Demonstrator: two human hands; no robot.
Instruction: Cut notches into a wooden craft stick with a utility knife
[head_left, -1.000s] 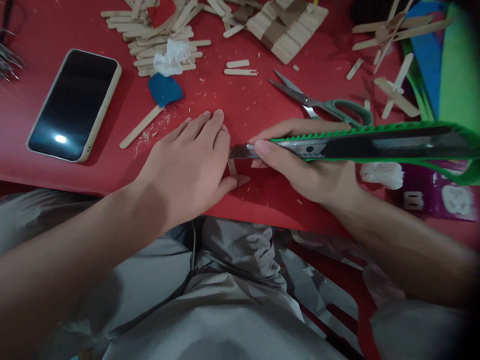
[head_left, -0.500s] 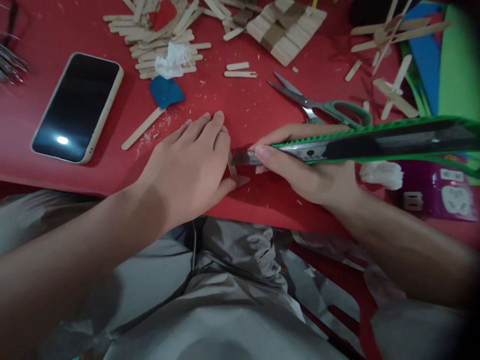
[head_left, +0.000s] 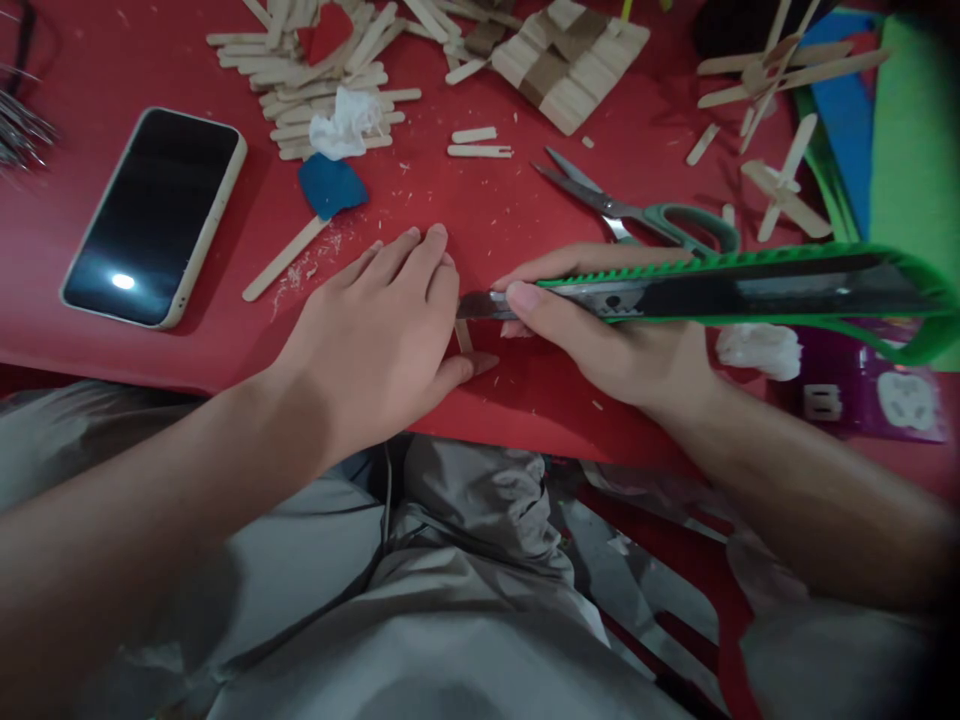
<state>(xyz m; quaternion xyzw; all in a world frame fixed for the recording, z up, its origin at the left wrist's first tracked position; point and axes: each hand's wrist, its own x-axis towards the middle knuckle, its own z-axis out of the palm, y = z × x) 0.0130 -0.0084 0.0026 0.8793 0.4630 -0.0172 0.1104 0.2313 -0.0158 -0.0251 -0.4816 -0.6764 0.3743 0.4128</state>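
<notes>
My left hand [head_left: 379, 335] lies palm down on the red table [head_left: 487, 210], its fingers together, pressing a small wooden stick piece [head_left: 465, 337] that shows only between the index finger and thumb. My right hand [head_left: 607, 335] grips a green utility knife [head_left: 750, 287] near its front. The knife's blade tip touches the stick piece right beside my left fingers. Most of the stick is hidden under my left hand.
A phone [head_left: 154, 215] lies at the left. A pile of wooden sticks [head_left: 315, 70] with a white tissue, a blue-tipped stick [head_left: 311, 215], scissors [head_left: 637, 205], a stick panel [head_left: 570, 60] and stick crosses [head_left: 784, 185] lie farther back. Coloured sheets [head_left: 900, 130] sit at the right.
The knife blade has drawn back a little and then returned to the stick; both hands stay in nearly the same place.
</notes>
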